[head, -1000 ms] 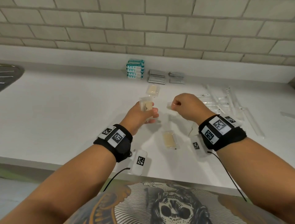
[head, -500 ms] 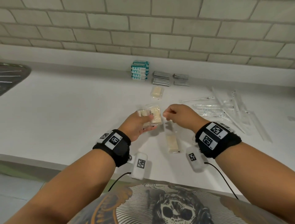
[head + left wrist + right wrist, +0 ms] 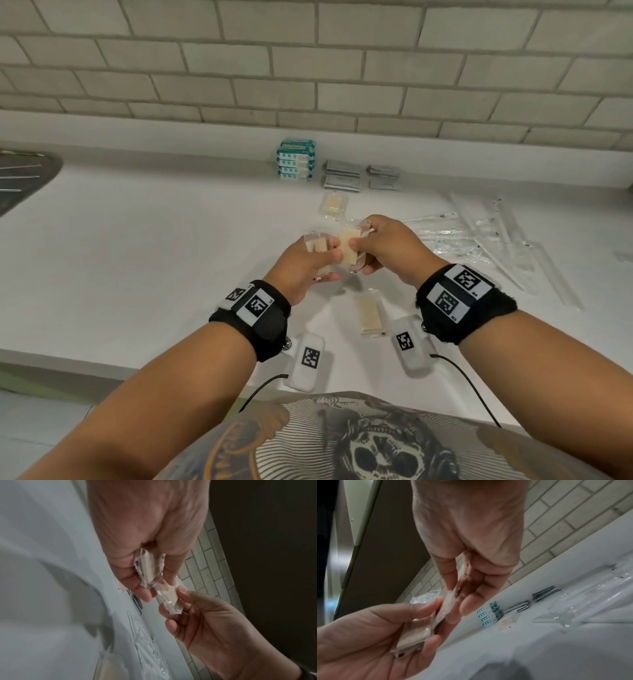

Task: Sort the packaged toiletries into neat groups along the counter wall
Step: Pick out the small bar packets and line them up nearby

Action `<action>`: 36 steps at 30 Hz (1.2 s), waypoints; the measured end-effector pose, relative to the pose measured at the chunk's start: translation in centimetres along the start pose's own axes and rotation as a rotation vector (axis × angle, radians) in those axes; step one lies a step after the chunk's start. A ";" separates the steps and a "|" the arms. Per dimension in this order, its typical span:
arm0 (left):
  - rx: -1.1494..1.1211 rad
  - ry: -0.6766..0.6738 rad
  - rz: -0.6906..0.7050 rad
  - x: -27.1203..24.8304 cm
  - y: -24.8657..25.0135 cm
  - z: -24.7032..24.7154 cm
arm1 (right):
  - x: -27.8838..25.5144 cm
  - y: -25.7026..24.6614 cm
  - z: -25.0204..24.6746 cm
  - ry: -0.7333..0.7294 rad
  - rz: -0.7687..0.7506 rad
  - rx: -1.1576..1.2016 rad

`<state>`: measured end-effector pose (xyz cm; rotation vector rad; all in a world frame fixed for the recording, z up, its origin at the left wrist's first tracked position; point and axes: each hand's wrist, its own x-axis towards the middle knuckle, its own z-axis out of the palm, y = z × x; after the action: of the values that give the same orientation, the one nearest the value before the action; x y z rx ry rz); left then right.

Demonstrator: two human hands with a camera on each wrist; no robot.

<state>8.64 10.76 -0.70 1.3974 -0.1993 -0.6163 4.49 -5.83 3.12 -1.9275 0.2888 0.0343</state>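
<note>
Head view alone shows two packets on counter (image 3: 137,257); left hand (image 3: 301,263) grips packets (image 3: 317,245), right hand (image 3: 387,246) pinches packet (image 3: 349,250) between the hands.

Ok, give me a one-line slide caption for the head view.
Left hand holds clear soap packets while right hand adds another packet above the counter.

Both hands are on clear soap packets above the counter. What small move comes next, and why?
Probably the right hand slips its soap packet against the packets gripped in the left hand, since the two meet edge to edge. Two beige packets lie loose on the counter.
</note>
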 end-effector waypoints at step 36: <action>-0.010 -0.114 -0.395 1.1 1.5 0.2 | 0.1 -0.5 -1.4 0.119 -0.360 -0.514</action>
<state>9.90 10.07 0.55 1.4036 -0.0081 -1.0227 4.57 -7.00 4.13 -2.4717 0.0026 -0.2686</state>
